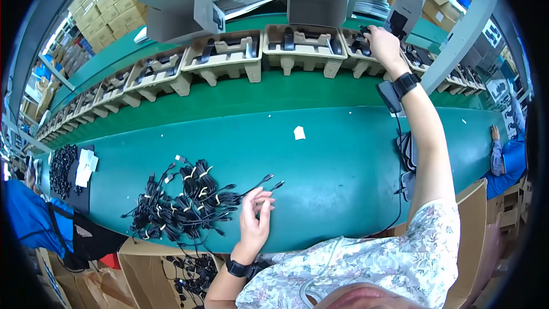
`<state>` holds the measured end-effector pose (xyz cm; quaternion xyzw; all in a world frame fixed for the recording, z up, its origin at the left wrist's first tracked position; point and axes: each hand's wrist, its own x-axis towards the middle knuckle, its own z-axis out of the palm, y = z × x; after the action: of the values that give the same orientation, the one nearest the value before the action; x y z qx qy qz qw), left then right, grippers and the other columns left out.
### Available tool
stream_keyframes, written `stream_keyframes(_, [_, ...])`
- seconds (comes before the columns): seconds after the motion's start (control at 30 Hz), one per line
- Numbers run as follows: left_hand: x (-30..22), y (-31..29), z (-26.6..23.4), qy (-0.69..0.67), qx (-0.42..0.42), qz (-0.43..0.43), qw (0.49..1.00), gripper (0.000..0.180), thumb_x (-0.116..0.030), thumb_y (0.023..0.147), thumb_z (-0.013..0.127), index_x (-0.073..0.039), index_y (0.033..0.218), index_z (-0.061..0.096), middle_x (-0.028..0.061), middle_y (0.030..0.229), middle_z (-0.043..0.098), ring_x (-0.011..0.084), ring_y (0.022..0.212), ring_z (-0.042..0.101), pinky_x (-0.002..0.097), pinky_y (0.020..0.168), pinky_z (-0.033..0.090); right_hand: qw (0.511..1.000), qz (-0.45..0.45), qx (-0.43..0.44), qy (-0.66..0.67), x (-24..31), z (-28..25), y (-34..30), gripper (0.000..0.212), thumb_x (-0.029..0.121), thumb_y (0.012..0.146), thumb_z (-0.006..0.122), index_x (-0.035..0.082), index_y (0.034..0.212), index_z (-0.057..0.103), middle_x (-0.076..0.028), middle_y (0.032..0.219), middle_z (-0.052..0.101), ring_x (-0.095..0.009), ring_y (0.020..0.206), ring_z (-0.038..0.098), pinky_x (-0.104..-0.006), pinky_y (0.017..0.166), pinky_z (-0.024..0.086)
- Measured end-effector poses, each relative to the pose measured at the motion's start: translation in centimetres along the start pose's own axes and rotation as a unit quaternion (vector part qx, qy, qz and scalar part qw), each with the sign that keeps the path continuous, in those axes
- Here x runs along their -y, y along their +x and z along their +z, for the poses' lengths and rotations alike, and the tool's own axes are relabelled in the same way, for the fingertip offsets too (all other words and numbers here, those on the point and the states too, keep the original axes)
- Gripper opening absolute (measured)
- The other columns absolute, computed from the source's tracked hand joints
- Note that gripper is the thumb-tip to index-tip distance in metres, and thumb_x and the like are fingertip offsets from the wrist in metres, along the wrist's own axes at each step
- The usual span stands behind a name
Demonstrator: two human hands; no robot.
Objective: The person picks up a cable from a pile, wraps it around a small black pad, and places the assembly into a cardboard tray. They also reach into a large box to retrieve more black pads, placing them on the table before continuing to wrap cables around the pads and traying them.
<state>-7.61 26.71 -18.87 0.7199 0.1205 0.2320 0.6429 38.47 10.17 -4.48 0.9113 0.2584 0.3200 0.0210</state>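
Observation:
My left hand point(255, 221) rests over the green table, its fingers loosely bent and apart, with nothing seen in them. Beside its fingertips are the plug ends of a heap of black cables point(197, 206), bundled with pale ties. My right arm stretches far forward, and my right hand point(383, 44) is over a tan moulded pulp tray point(359, 67). Its fingers are pinched at the tray's far side around something small and dark, too hidden to name. Black parts lie in this tray.
A row of similar trays point(223, 71) runs along the green belt point(229, 98). Open grey boxes point(316, 1) stand behind them. A wired black device point(406, 154) hangs by my right arm. Co-workers in blue point(512, 166) sit at both sides. An upright post point(457, 40) stands at right.

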Motion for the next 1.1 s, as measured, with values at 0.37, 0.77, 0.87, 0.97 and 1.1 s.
stream_keyframes(0.37, [0.0, 0.3, -0.1, 0.009, -0.01, -0.028, 1.0, 0.028, -0.003, 0.092, 0.046, 0.001, 0.119, 0.039, 0.0156, 0.108, 0.053, 0.0184, 0.088, 0.059, 0.0269, 0.068, 0.052, 0.982, -0.121, 0.09, -0.116, 3.0, 5.2, 5.1, 0.02, 0.016, 0.082, 0.051, 0.004, 0.082, 0.066, -0.016, 0.087, 0.064, -0.034, 0.085, 0.062, -0.0437, 0.073, 0.05])
stream_keyframes(0.77, [0.1, 0.7, -0.3, 0.068, 0.002, -0.002, 0.998, 0.022, 0.004, 0.089, 0.046, 0.002, 0.111, 0.048, 0.0145, 0.11, 0.049, 0.0174, 0.089, 0.06, 0.026, 0.069, 0.053, 0.96, 0.117, 0.183, 0.175, 1.8, 8.0, 4.9, 0.05, 0.045, 0.088, 0.047, -0.001, 0.095, 0.063, -0.024, 0.104, 0.062, -0.037, 0.096, 0.06, -0.0419, 0.083, 0.048])
stream_keyframes(0.87, [0.1, 0.7, -0.4, 0.075, 0.006, 0.008, 0.997, 0.02, 0.005, 0.089, 0.046, 0.003, 0.109, 0.05, 0.0145, 0.11, 0.05, 0.0171, 0.089, 0.059, 0.0255, 0.068, 0.053, 0.947, 0.027, 0.262, 0.186, -0.1, 6.4, 3.5, 0.051, 0.046, 0.087, 0.051, -0.002, 0.099, 0.061, -0.025, 0.104, 0.061, -0.037, 0.095, 0.06, -0.0394, 0.083, 0.048])
stream_keyframes(0.97, [0.2, 0.8, -0.5, 0.083, 0.009, 0.01, 0.996, 0.019, 0.006, 0.088, 0.046, 0.003, 0.106, 0.051, 0.0144, 0.109, 0.05, 0.0167, 0.088, 0.059, 0.0249, 0.068, 0.053, 0.937, 0.01, 0.177, 0.3, -0.8, 7.2, 1.9, 0.046, 0.043, 0.084, 0.058, 0.0, 0.097, 0.062, -0.022, 0.1, 0.063, -0.036, 0.09, 0.062, -0.037, 0.081, 0.048])
stream_keyframes(1.1, [0.2, 0.7, -0.2, 0.09, 0.006, 0.005, 0.996, 0.017, 0.006, 0.088, 0.046, 0.003, 0.104, 0.053, 0.0141, 0.109, 0.05, 0.0162, 0.087, 0.059, 0.0239, 0.067, 0.053, 0.912, 0.121, 0.139, 0.365, -0.1, 8.0, 2.6, 0.036, 0.036, 0.083, 0.063, 0.0, 0.089, 0.063, -0.016, 0.091, 0.066, -0.025, 0.084, 0.063, -0.0368, 0.074, 0.048])
